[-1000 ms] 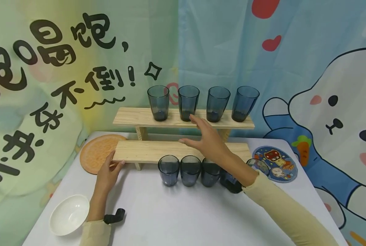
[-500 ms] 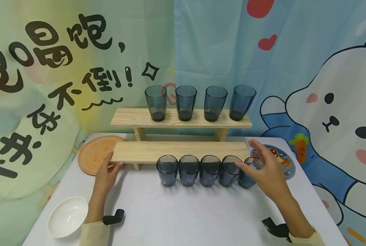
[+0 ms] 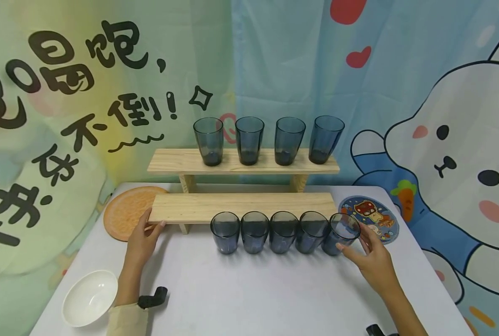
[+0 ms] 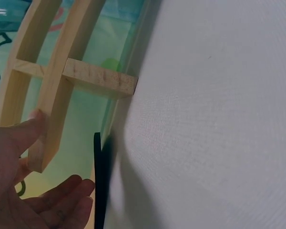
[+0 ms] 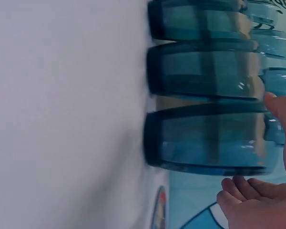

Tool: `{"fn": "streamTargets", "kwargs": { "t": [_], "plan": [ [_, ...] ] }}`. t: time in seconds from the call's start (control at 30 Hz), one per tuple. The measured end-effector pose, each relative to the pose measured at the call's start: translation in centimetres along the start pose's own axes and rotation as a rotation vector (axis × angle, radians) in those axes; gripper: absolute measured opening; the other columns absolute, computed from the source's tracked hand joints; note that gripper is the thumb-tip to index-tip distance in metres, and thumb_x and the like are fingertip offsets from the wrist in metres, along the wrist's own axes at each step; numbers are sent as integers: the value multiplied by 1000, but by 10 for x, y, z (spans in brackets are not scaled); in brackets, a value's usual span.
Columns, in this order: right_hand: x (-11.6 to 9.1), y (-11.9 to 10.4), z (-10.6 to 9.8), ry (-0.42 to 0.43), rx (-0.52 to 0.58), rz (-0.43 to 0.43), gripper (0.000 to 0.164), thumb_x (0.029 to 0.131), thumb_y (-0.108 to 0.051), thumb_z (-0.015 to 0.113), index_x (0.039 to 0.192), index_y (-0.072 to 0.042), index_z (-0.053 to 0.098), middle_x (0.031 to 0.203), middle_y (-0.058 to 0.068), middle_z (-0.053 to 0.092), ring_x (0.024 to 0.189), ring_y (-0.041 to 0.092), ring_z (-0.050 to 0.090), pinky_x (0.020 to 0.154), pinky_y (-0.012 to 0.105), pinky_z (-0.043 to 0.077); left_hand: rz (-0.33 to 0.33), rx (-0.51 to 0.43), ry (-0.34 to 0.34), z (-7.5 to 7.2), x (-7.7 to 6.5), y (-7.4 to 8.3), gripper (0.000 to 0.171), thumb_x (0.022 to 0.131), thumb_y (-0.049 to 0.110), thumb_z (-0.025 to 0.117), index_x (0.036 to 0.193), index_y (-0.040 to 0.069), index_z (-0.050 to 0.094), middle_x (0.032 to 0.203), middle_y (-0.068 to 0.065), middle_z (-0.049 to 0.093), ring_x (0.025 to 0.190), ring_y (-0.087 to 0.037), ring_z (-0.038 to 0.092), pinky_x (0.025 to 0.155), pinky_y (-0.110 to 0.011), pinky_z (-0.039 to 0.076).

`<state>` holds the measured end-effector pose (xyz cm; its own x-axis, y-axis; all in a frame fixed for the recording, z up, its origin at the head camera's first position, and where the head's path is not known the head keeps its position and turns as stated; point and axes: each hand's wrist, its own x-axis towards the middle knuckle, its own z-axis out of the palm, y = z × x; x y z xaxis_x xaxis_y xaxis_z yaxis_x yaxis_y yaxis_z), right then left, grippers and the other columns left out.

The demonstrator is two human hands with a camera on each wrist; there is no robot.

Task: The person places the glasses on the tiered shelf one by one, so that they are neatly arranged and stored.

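Observation:
A row of dark blue-grey glass tumblers [image 3: 254, 233] stands on the white table before a two-tier wooden shelf [image 3: 243, 205]. My left hand [image 3: 142, 240] pinches the left end of its lower board, thumb in front, as the left wrist view also shows [image 4: 47, 119]. At the row's right end, my right hand [image 3: 373, 261] is spread around the last tumbler [image 3: 341, 233]. Its thumb overlaps the tumbler's front and its fingers are at the right side. In the right wrist view a small gap shows between fingertips [image 5: 233, 188] and that tumbler [image 5: 209, 140].
Several more tumblers [image 3: 249, 140] stand along the upper board [image 3: 174, 161]. A round orange mat [image 3: 123, 214] lies at left, a white bowl [image 3: 90, 298] nearer me. A blue cartoon mat [image 3: 385, 224] lies behind my right hand. A printed curtain [image 3: 274, 56] hangs behind the table.
My right hand has come down from near the upper tumblers, moving right, to the rightmost tumbler of the front row. My left hand keeps its hold on the lower board.

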<state>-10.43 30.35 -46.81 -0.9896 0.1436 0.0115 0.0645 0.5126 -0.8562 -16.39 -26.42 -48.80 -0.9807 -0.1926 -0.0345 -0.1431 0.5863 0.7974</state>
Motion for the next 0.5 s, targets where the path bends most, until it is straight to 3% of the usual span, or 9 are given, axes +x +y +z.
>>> {"fn": "streamTargets", "kwargs": {
  "t": [0.17, 0.27, 0.5],
  "plan": [
    [9, 16, 9, -37, 33, 15, 108, 96, -39, 81, 169, -2, 10, 171, 30, 19, 157, 47, 24, 118, 22, 30, 5, -10, 3, -1, 1, -1, 75, 110, 36, 59, 169, 9, 21, 153, -35, 48, 137, -53, 54, 114, -62, 45],
    [14, 24, 13, -54, 45, 8, 103, 96, -35, 81, 168, -2, 16, 171, 28, 22, 159, 45, 24, 120, 25, 30, -2, -11, 1, -1, 1, -1, 75, 110, 36, 59, 169, 9, 21, 154, -34, 48, 137, -52, 54, 115, -60, 45],
    [19, 30, 17, -68, 62, -28, 92, 96, -28, 82, 163, -2, 26, 170, 25, 27, 158, 42, 26, 120, 22, 31, 3, -3, 8, -1, 0, -1, 74, 110, 34, 60, 168, 9, 23, 152, -35, 49, 136, -52, 55, 113, -61, 46]
  ]
}}
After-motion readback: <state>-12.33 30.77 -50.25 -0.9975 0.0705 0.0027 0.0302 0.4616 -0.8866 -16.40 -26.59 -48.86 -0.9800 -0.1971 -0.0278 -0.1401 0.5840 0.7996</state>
